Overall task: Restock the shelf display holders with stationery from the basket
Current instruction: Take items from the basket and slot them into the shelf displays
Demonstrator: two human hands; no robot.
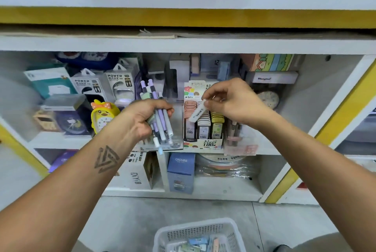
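Note:
My left hand grips a bundle of purple, grey and green pens in front of the shelf, their tips pointing down and caps up. My right hand pinches one small white lead case by its upper end, tilted, just above the display holder of pink, white and yellow lead cases. A white plastic basket with several small stationery packs sits on the floor below, between my forearms.
The shelf holds power bank boxes, a yellow duck alarm clock, a clear pen holder right of the lead display, and boxes on the lower level. A yellow-edged shelf frame rises on the right.

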